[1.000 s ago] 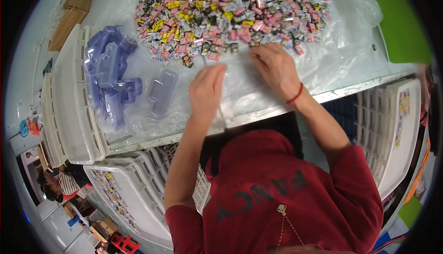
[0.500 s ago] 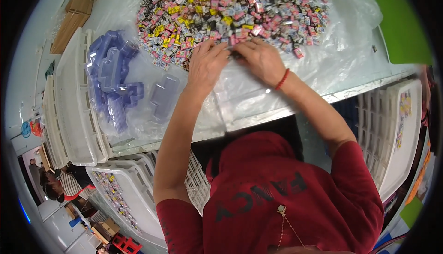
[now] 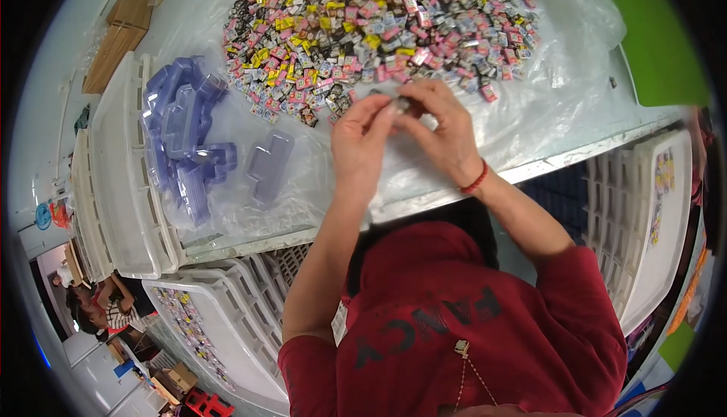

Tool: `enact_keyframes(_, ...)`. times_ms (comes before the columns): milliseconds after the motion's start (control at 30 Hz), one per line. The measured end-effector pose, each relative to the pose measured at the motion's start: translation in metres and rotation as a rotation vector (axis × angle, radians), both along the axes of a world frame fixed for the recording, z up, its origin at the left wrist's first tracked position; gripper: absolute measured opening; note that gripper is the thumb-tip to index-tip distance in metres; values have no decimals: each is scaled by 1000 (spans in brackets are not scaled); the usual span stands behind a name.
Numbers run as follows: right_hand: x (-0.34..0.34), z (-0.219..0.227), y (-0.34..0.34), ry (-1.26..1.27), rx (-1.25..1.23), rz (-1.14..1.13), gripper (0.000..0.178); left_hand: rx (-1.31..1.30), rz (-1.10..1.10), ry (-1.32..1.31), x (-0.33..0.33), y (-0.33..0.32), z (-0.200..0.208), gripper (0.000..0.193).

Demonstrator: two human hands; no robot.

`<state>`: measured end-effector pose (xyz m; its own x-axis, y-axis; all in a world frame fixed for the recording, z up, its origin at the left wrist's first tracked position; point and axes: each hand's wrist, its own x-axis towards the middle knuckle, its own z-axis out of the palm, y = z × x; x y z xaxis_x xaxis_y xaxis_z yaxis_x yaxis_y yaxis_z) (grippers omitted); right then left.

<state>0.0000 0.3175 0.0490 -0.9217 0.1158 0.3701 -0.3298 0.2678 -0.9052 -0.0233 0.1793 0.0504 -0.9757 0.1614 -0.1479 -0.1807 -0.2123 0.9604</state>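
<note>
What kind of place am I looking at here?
Probably a small packing or sorting workshop: a heap of small colourful wrapped pieces on a clear plastic sheet, clear bluish plastic cases, and white slatted plastic crates stacked around the bench.

A heap of small packets [image 3: 386, 31] is lying on a plastic sheet [image 3: 560, 99] spread over the worktop [image 3: 598, 152]. Left of the heap, a bag of clear cases [image 3: 189, 137] is resting on the sheet. Both hands, left hand [image 3: 362, 144] and right hand [image 3: 443, 133], are meeting at the heap's near edge. Slatted crates [image 3: 219, 326] are standing below the worktop's front edge.
</note>
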Motion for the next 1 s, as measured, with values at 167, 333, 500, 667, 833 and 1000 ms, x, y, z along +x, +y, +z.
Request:
enact_keyframes(167, 12, 0, 5, -231, -81, 171, 21, -1, -9, 3, 2, -19, 15, 16)
enact_keyframes(333, 11, 5, 0, -498, -596, 148, 15, 201, 22, -123, 8, -13, 24, 18)
enact_keyframes(500, 23, 7, -11, -404, -605, 110, 21, 12, 48, 23, 21, -12, 11, 23)
enact_keyframes(667, 29, 5, -10, -394, -645, 165, 26, 54, -33, 66, 24, -17, 14, 25)
enact_keyframes(833, 33, 2, -3, -350, -480, 212, 36, -70, -86, 90, 26, -21, 15, 22)
enact_keyframes(1000, 36, 11, 3, -306, -370, 279, 40, -10, -73, 89, 33, -25, 16, 20)
